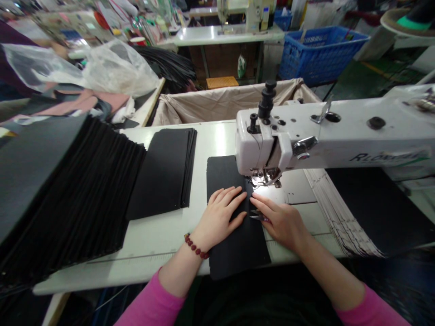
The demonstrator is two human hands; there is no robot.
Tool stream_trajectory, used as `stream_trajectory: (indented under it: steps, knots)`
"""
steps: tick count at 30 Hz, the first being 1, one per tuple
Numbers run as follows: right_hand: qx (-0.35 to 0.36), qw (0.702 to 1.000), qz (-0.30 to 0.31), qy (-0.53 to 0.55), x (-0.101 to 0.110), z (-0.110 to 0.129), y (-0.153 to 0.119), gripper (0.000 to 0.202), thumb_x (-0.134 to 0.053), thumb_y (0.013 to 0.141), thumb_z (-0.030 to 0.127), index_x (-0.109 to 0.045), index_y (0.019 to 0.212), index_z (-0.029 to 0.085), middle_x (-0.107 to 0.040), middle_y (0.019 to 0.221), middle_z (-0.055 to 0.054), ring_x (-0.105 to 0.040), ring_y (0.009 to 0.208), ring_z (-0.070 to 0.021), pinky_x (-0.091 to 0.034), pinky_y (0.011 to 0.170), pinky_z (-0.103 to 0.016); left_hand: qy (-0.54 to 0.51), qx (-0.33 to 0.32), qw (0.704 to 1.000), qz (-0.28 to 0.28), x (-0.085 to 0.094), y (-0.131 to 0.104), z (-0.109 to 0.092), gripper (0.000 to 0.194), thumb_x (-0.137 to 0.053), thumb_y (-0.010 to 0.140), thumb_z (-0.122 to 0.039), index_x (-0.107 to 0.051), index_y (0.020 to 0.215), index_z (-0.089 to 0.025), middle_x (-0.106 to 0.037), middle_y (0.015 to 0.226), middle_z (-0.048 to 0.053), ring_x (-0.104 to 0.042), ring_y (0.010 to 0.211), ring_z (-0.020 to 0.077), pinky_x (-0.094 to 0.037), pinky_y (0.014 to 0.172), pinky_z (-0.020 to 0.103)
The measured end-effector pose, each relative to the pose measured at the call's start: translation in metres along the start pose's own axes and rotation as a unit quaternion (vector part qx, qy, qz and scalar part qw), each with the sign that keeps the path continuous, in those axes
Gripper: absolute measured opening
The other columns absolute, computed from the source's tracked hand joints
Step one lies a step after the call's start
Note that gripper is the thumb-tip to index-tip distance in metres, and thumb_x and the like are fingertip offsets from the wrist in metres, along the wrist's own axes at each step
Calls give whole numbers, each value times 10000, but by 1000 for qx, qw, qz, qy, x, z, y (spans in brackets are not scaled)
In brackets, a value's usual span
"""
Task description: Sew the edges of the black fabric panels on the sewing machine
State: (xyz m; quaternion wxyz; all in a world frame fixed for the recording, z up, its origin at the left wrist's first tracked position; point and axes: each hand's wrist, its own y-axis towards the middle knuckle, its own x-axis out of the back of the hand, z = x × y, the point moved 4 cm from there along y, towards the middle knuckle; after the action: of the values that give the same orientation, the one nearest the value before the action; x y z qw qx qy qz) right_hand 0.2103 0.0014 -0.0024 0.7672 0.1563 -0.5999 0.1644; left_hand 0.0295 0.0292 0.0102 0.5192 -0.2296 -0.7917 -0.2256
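Observation:
A black flat panel (234, 253), like leather or coated fabric, lies on the white sewing table with its right edge at the needle and presser foot (263, 177) of a sewing machine (333, 136). My left hand (222, 213) rests flat on the panel, fingers stretched towards the presser foot. My right hand (280, 222) is at the panel's right edge, its fingertips just short of the foot. Small thread snips (258, 216) are tucked in the right hand, blades pointing left over the panel. The palm hides their handle.
A thin stack of black panels (161, 172) lies left of the work, beside a much taller stack (68, 181). More panels with pale edges (367, 208) sit right, under the machine arm. Behind are a cloth-lined bin (220, 102) and a blue crate (316, 52).

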Motion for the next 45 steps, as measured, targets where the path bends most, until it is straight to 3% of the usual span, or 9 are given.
stream_trajectory:
  steps: [14,45]
  knots:
    - [2,1000,-6,-17,2,1,0,542,-507,872,212,-459,1409,265,-453,1474,-34,-656,783,-189,-505,692,-334,0,1,1000,-11,-1,1,2,433,-474,964,-262,-441,1395,-240,-443,1482,55,-366,1385,223,-255,1171,470]
    - [3,1000,-16,27,0,-2,-2,609,-513,837,135,-425,1425,269,-458,1468,-22,-659,918,-209,-524,769,-339,-3,27,999,-24,-2,5,7,443,-456,973,-267,-424,1414,-242,-432,1493,51,-356,1398,221,-239,1183,464]
